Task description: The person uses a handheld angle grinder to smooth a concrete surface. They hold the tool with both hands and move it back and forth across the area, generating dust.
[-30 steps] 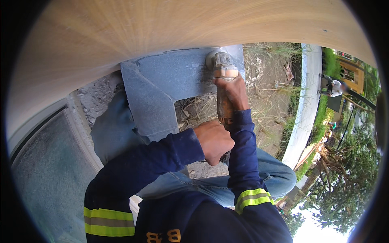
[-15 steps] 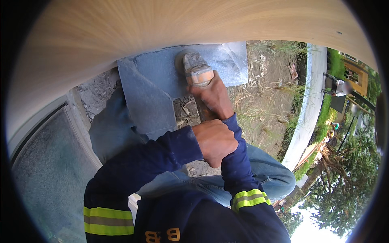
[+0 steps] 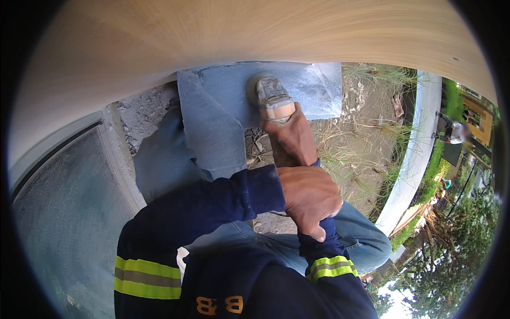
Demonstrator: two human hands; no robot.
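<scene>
An angle grinder [image 3: 276, 101], dusty with an orange band, has its disc end down on a grey stone slab [image 3: 210, 127]. My right hand [image 3: 295, 138] is closed around the grinder's body. Crossing over from the left, my left hand [image 3: 311, 194] is wrapped around my right sleeve just behind the wrist. The slab has a notch at its near right side, and pale dust streaks its surface. Most of the grinder's disc is hidden beneath its head, and its rear end is covered by my hands.
A smooth tan surface [image 3: 255, 32] curves along the slab's far edge. To the left is a framed glass panel [image 3: 69, 212] beside rubble [image 3: 143, 114]. Dry grass and soil [image 3: 366, 133] lie right, bounded by a pale kerb [image 3: 411, 165]. Another person [image 3: 454, 132] stands beyond.
The whole view has shifted, so the scene sits farther right and lower. My left hand has slid slightly right across my right forearm. The grinder stays at nearly the same place on the slab.
</scene>
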